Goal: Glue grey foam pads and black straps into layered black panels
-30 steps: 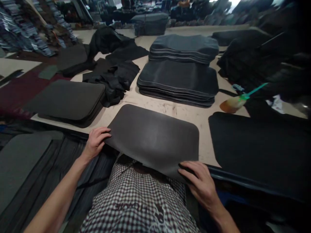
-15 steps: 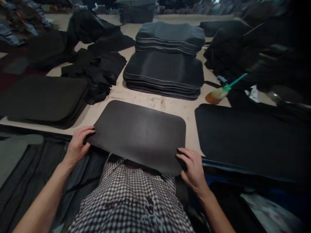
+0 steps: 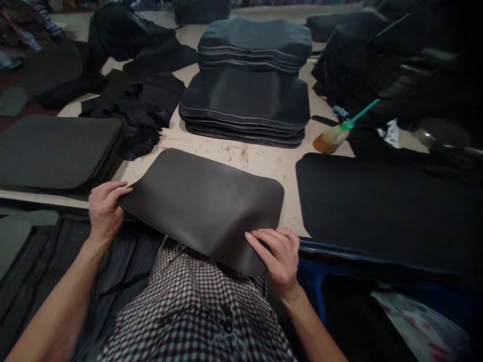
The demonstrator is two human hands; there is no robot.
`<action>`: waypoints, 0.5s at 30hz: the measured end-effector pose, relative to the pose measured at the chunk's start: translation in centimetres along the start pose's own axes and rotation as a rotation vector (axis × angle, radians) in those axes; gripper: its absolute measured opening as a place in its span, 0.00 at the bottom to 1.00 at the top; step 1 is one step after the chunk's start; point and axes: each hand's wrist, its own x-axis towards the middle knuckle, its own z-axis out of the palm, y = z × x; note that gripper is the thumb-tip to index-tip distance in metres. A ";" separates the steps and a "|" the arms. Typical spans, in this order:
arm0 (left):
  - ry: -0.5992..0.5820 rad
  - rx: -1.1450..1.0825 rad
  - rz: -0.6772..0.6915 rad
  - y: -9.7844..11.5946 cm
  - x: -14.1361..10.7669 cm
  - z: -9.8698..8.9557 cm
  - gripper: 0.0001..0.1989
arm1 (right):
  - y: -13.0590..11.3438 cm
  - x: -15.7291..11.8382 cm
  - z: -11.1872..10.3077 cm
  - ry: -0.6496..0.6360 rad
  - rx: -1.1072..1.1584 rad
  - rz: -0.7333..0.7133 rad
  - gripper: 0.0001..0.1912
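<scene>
A dark, flexible rounded rectangular sheet (image 3: pixel 204 196), leather-like with a dull sheen, lies partly over the table's front edge. My left hand (image 3: pixel 107 203) pinches its left corner between thumb and fingers, lifting it slightly. At the near right corner my right hand (image 3: pixel 277 254) grips the sheet, fingers on top and thumb at the rim; the surface buckles there. Left of it lies a stack of similar dark sheets (image 3: pixel 53 151). To the right, another black sheet or pile (image 3: pixel 377 211) lies close by.
Two piles of edged black panels, a nearer stack (image 3: pixel 245 98) and a farther stack (image 3: pixel 256 40), stand behind. A squeeze bottle with a green nozzle (image 3: pixel 332 138) is at right. Crumpled black material (image 3: pixel 139 115) lies at back left. A blue crate (image 3: pixel 320 291) sits below the table edge.
My left hand has raised the sheet's left corner a little. My right hand has slid inward over the near right corner, and the sheet now bends there.
</scene>
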 end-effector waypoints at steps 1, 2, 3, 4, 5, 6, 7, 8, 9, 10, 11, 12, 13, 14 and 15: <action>0.032 0.005 -0.006 0.0 0.7 0.2 0.13 | -0.6 0.2 0.1 -0.003 0.003 -0.019 0.35; 0.065 0.007 -0.024 -0.1 1.4 0.5 0.12 | -1.1 0.4 0.4 -0.012 0.013 -0.038 0.35; 0.091 0.008 -0.050 -0.1 2.1 0.8 0.11 | -1.6 0.5 0.7 -0.027 0.038 -0.057 0.35; 0.110 0.004 -0.082 -0.2 2.8 1.1 0.11 | -1.9 0.5 1.1 -0.047 0.077 -0.077 0.36; 0.116 -0.009 -0.122 -0.4 3.5 1.6 0.11 | -2.3 0.4 1.6 -0.072 0.126 -0.098 0.37; 0.107 -0.031 -0.175 -0.5 4.0 2.1 0.12 | -2.5 0.2 2.1 -0.096 0.177 -0.116 0.38; 0.085 -0.060 -0.241 -0.7 4.5 2.6 0.12 | -2.7 -0.1 2.5 -0.117 0.220 -0.128 0.38; 0.063 -0.100 -0.313 -0.9 4.9 3.2 0.12 | -2.9 -0.6 3.0 -0.131 0.247 -0.127 0.39; 0.054 -0.151 -0.391 -1.0 5.1 3.7 0.13 | -3.0 -1.3 3.3 -0.124 0.254 -0.105 0.39; 0.064 -0.213 -0.472 -1.0 5.3 4.2 0.14 | -3.0 -2.0 3.4 -0.099 0.247 -0.063 0.39; 0.089 -0.288 -0.550 -0.9 5.3 4.6 0.16 | -2.9 -2.8 3.5 -0.047 0.233 0.009 0.37; 0.123 -0.375 -0.623 -0.7 5.3 4.8 0.18 | -2.8 -3.5 3.4 0.024 0.226 0.112 0.34; 0.155 -0.473 -0.696 -0.3 5.2 4.9 0.19 | -2.6 -4.2 3.3 0.105 0.241 0.240 0.30; 0.172 -0.577 -0.767 0.2 5.1 4.7 0.22 | -2.5 -4.7 3.1 0.176 0.289 0.397 0.27; 0.176 -0.675 -0.831 0.8 5.1 4.5 0.25 | -2.3 -5.1 2.8 0.216 0.374 0.578 0.24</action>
